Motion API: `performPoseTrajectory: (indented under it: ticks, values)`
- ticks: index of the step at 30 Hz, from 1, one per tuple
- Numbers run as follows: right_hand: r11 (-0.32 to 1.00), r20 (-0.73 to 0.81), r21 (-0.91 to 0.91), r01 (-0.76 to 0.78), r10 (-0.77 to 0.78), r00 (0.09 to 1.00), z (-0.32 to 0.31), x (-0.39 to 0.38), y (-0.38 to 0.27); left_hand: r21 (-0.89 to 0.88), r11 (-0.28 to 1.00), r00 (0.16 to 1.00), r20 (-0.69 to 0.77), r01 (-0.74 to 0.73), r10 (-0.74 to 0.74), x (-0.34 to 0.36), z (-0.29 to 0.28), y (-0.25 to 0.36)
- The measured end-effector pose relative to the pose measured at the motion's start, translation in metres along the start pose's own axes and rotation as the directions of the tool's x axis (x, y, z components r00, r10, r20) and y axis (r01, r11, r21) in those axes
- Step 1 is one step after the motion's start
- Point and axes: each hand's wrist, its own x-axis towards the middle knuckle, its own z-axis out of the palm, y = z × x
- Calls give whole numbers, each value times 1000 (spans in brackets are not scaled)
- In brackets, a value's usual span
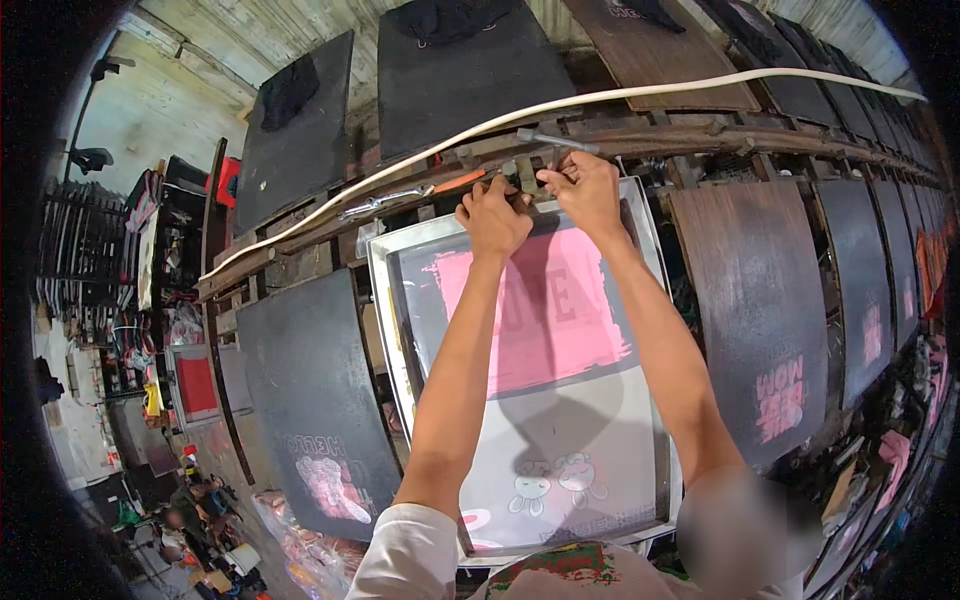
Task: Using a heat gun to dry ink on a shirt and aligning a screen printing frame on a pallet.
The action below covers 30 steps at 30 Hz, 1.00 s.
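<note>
A screen-printing frame (664,420) with pale metal edges lies before me, its mesh showing a pink block and two bunny faces. Both forearms reach over it to the metal fitting (522,178) at its far edge. My left hand (492,218) is closed with bent fingers at the fitting's left side; whatever it grips is hidden. On the right side, my right hand (588,192) pinches thumb and fingers together around something too small to name. Just beyond it is a grey metal tool (555,139). Left of my left hand lie an orange-handled tool (458,183) and a metal wrench (386,202).
A cream hose or cable (440,152) runs along the wooden rail. Dark printing boards (300,390) flank the frame, some with pink prints, and a brown board (750,270) stands at the right. More boards with dark cloth (290,95) line the far side. Plastic bags (315,545) sit lower left.
</note>
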Motion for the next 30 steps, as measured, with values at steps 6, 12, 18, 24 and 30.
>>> performPoseTrajectory:
  ticks: [6,12,18,24,30]
  values:
    - [970,-130,-220,101,-132,983,-9,5,-33,-15,999,999,-3,-45,45,-3,-5,-11]
    - [786,140,-591,184,-124,982,10,4,-33,-12,999,999,12,-47,47,-1,0,-11]
    - [896,109,-444,15,38,993,4,8,-26,-40,998,999,-5,-54,54,1,-2,-15]
    - [881,262,-449,147,-27,965,-7,20,-18,-52,999,999,47,-13,15,-2,-5,-10]
    - [987,255,-127,102,-67,965,-35,18,-38,-24,1000,999,51,-19,20,0,-3,-10]
